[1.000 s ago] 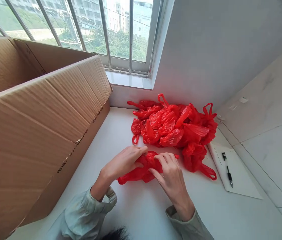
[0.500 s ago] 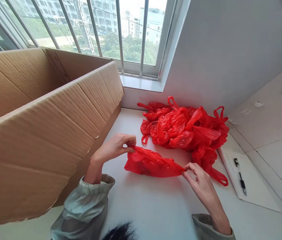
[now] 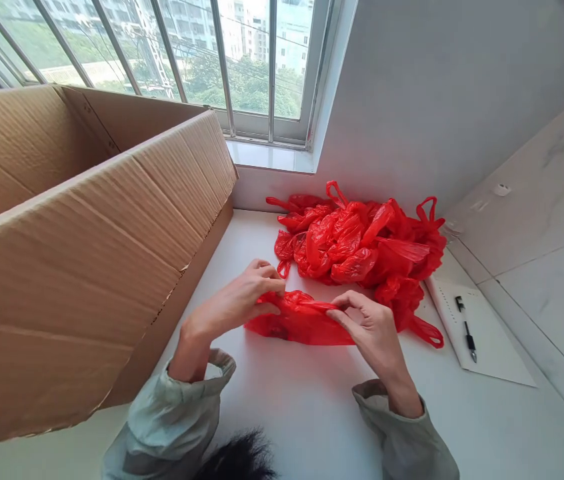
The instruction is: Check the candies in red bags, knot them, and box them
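A red plastic bag (image 3: 307, 330) lies stretched sideways low over the white tabletop, with a darker shape showing faintly through its left part. My left hand (image 3: 257, 293) pinches the upper edge near the bag's left end; its fingertips are partly hidden in the folds. At the upper right edge, my right hand (image 3: 369, 327) grips the same bag between thumb and fingers. Just behind both hands is a heap of crumpled red plastic bags (image 3: 352, 240), several with loop handles sticking up.
A large open cardboard box (image 3: 112, 267) fills the left side, beside a barred window (image 3: 262, 67). To the right, a white notebook (image 3: 502, 360) carries a black pen (image 3: 470, 343) with its cap off. A grey wall (image 3: 412, 100) rises behind the heap.
My right hand has moved left along the bag's top edge, closer to my left hand, and the edge is now bunched between them. The view has shifted slightly.
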`<state>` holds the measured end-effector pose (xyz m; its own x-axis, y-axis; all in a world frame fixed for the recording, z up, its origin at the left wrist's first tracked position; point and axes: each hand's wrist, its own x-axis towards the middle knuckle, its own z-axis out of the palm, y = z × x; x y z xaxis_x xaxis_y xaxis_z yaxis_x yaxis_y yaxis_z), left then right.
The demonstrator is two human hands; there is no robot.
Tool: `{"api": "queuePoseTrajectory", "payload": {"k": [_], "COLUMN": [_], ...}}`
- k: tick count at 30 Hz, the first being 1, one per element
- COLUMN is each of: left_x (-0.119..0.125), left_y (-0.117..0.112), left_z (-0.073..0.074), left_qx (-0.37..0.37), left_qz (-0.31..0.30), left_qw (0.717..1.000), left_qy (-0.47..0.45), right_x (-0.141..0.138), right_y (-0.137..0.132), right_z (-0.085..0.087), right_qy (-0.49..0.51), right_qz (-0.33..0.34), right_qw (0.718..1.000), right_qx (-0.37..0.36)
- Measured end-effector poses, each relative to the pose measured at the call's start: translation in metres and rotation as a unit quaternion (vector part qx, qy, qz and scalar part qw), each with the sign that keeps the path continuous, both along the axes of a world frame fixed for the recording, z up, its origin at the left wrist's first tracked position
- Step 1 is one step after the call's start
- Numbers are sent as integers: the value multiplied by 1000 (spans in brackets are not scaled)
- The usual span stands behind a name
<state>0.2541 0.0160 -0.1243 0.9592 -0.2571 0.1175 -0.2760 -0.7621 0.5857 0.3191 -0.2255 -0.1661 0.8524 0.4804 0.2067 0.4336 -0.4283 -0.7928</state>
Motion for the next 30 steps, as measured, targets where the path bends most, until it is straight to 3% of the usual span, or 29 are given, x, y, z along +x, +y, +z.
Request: {"api": "queuePoseTrajectory", "payload": {"k": [2, 5, 7, 10, 13, 16, 18, 22, 24, 26, 28, 30], "left_x": [-2, -4, -5, -7, -18, -33, -41, -50, -54, -57, -59, -63], "left_y": [17, 31, 32, 28, 18, 1, -12, -28, -29, -27, -25, -22], "left_z": [7, 10, 7, 7, 18, 35, 44, 55, 58, 62, 65, 68], "left_qx": [-44, -167, -258, -325, -286, -139, -65, -36, -54, -71, -77, -73], "left_qz": [27, 74, 88, 86, 43, -5, -13, -70, -107, -128, -133, -131], "left_qw": [998, 979, 956, 936, 956, 989, 993, 992, 990, 988, 987, 988], "left_qy": [-43, -96, -113, -106, -51, -56, -101, -99, -72, -55, -46, -30], "right_x": [8, 14, 13, 5, -7, -18, -25, -39, -44, -44, -39, -28], "right_y": [-16, -37, -47, -56, -60, -60, -58, -48, -40, -28, -14, -3], "right_z": [-4, -8, -8, -4, 4, 16, 26, 54, 67, 75, 72, 60], "right_qy": [47, 105, 137, 154, 129, 64, -17, -294, -387, -414, -395, -363], "right_qz": [-92, -182, -194, -187, -175, -160, -166, -183, -100, 31, 153, 212], "right_qw": [986, 929, 902, 896, 919, 954, 966, 930, 916, 907, 890, 874], "right_qx": [131, 304, 362, 372, 328, 247, 199, 121, 41, -68, -170, -243]}}
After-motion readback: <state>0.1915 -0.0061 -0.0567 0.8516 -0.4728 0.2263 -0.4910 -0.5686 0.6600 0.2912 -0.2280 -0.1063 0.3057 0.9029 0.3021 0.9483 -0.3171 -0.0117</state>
